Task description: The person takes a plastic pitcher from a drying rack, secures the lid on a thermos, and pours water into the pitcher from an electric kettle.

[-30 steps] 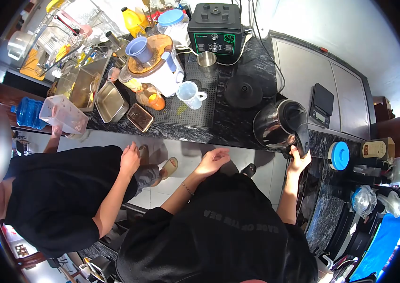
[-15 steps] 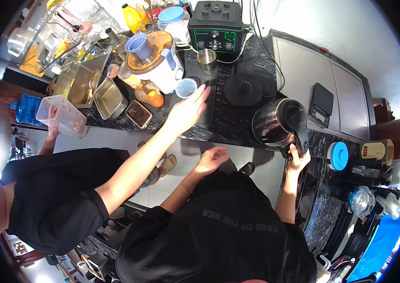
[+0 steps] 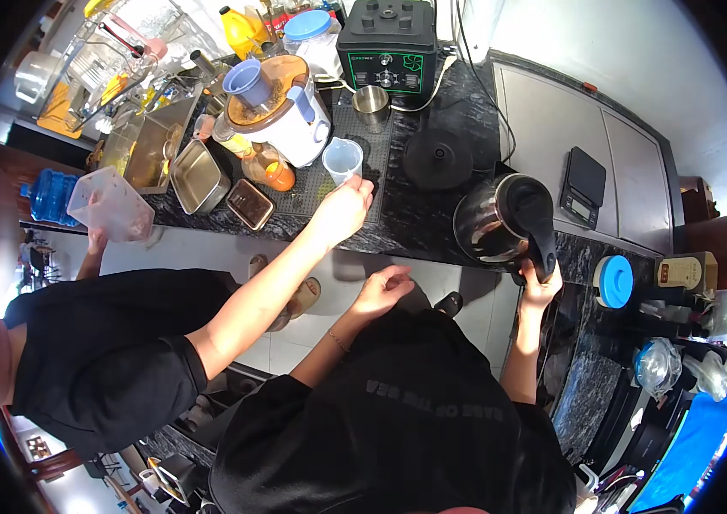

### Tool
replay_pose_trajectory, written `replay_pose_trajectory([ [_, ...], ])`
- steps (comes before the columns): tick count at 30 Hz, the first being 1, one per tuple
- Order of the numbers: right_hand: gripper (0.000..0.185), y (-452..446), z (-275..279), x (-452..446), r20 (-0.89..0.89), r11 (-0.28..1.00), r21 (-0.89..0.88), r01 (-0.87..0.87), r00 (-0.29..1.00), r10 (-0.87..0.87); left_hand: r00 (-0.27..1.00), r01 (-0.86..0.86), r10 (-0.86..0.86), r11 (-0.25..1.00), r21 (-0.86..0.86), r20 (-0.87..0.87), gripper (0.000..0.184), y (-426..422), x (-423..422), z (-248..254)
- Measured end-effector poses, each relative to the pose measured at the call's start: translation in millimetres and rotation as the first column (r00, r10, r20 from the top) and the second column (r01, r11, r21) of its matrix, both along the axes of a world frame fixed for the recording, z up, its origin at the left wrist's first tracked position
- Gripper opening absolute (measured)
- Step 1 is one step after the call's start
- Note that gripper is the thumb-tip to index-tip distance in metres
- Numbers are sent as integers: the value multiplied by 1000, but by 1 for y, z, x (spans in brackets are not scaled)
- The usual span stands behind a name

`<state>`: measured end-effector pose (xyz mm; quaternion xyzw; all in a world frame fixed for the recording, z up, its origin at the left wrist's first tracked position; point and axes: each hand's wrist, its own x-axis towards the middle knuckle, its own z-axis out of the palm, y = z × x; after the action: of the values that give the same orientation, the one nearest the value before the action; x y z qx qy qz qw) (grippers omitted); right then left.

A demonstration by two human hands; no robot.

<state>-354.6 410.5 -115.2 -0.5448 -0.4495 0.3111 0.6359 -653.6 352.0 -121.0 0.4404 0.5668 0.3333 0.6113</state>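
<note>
My right hand [image 3: 541, 289] grips the handle of an electric kettle [image 3: 487, 224] with glass-like dark sides, held over the counter's front edge by the round black kettle base [image 3: 438, 158]. In front of my body, off the counter, my left hand [image 3: 383, 291] hangs with loosely bent fingers and nothing in it. A co-worker's hand [image 3: 344, 210] holds a small clear plastic measuring cup [image 3: 344, 158] on the dark mat, ahead of my left hand. The co-worker's other hand [image 3: 98, 236] supports a clear plastic container [image 3: 115, 206].
A white juicer [image 3: 282, 128], a steel cup [image 3: 371, 104] and a black blender base [image 3: 387, 51] stand at the back. Steel trays [image 3: 200, 178] lie left, near the sink [image 3: 145, 150]. A kitchen scale [image 3: 583, 188] and a blue lid [image 3: 615, 283] are on the right.
The co-worker's hand has closed on the measuring cup and tilted it. The kettle in my right hand has shifted slightly left. My left hand stays in place.
</note>
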Motion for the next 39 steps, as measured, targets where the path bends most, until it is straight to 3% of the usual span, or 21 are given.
replay_pose_trajectory([
  [6,12,5,-8,1,-52,999,45,2,999,0,994,-31,38,997,72,-103,31,-9,0,26],
  [9,13,9,-7,-5,-92,997,70,35,995,-29,998,-53,61,977,208,-34,25,1,-8,64],
  [11,14,7,-7,-9,-131,993,88,81,989,-69,971,38,74,893,448,-229,22,23,-28,100],
  [14,13,8,2,-15,-139,993,55,101,986,-93,946,-132,293,738,661,-138,28,66,-51,164],
  [16,13,8,11,-18,-126,995,5,97,987,-95,823,73,374,678,732,-428,34,106,-83,172],
  [18,12,6,17,-19,-105,994,-42,96,989,-100,423,525,354,654,545,-834,50,139,-103,173],
  [19,12,5,19,-19,-101,993,-59,98,989,-103,421,515,363,659,548,-831,50,152,-110,166],
  [20,12,3,19,-18,-96,993,-75,96,990,-103,259,637,294,663,392,-920,61,161,-118,154],
  [22,11,4,18,-16,-100,993,-76,88,990,-95,78,719,230,661,215,-970,72,173,-124,136],
  [27,9,-2,12,-13,-118,994,-78,73,990,-82,8,738,134,668,96,-991,76,183,-124,106],
  [31,10,2,15,-16,-146,993,-69,97,984,-106,93,716,-57,697,27,-994,74,193,-138,95],
  [39,14,0,1,-13,-180,990,-49,132,974,-138,212,675,-37,728,118,-977,62,186,-141,106],
])
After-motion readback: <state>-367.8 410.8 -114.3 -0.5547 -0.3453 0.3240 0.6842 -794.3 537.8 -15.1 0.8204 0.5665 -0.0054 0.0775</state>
